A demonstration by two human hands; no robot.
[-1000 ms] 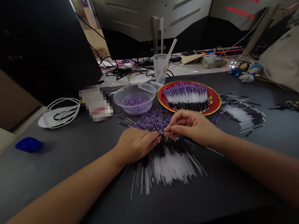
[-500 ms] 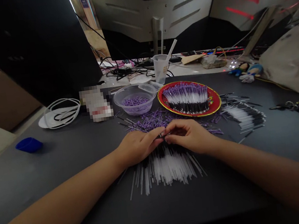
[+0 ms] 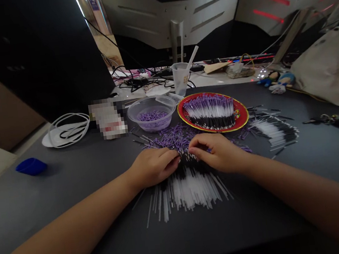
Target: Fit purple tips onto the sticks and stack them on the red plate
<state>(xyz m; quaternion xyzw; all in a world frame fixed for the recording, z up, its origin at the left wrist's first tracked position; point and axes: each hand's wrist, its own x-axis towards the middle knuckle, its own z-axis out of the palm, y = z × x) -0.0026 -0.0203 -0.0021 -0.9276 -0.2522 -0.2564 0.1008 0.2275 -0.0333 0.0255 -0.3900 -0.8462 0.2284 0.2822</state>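
My left hand [image 3: 152,166] and my right hand [image 3: 218,150] meet fingertip to fingertip over a fan of thin black-and-white sticks [image 3: 186,187] lying on the dark table. Both hands have their fingers curled and pinched at the sticks' far ends, where the metal tips lie. What each pinch holds is too small to make out. Just beyond the fingers lies a loose heap of small purple caps [image 3: 173,137]. A red plate [image 3: 240,111] behind them holds a neat row of sticks with purple caps on.
A clear plastic bowl [image 3: 151,109] with purple caps stands left of the plate. More sticks [image 3: 274,130] lie at the right. A blue cap [image 3: 31,166], coiled white cable [image 3: 66,128], plastic cup [image 3: 180,77], monitors and a white bag [image 3: 327,68] ring the table.
My right hand has drawn back from the plate toward my left hand, and the fingertips of both have stayed pinched together over the stick tips. The left arm has barely moved.
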